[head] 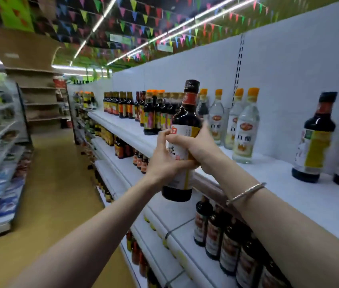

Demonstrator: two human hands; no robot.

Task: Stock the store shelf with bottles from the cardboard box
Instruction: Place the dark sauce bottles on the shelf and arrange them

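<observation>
Both hands, left [165,161] and right [198,149], clasp the dark bottle [183,142] upright before the top shelf [268,173]; it should go down level in the gap beside the clear bottles [245,129].

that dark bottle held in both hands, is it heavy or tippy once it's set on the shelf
The dark sauce bottle looks full, and both the left hand and right hand grip it, so probably heavy. Tall with a narrow neck, it may tip if bumped. Its glossy surface looks rigid, possibly slippery.
</observation>
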